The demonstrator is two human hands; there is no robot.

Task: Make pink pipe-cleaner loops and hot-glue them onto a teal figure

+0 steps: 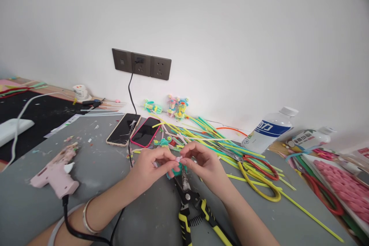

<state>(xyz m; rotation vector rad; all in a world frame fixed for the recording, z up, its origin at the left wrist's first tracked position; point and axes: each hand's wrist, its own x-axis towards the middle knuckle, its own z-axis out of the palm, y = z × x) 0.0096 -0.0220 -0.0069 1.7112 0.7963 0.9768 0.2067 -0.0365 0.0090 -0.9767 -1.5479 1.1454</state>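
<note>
Both hands meet above the grey mat. My left hand [155,165] is closed, thumb and fingertips pinched at a small pale pink piece [178,159]. My right hand [200,163] pinches the same piece from the other side. Just under the fingertips sits a teal fuzzy piece [181,169], partly hidden by the fingers. Black-and-yellow pliers [188,196] lie directly below the hands, their jaws pointing up toward the teal piece. Behind the hands is another small teal and yellow fuzzy piece [163,142].
A pink glue gun [56,175] with a black cable lies left. Two phones [123,130] rest behind the hands. Pipe cleaners [213,134] and scissors [239,158] spread to the right, near a bottle [268,130]. Small fuzzy figures [177,107] stand by the wall.
</note>
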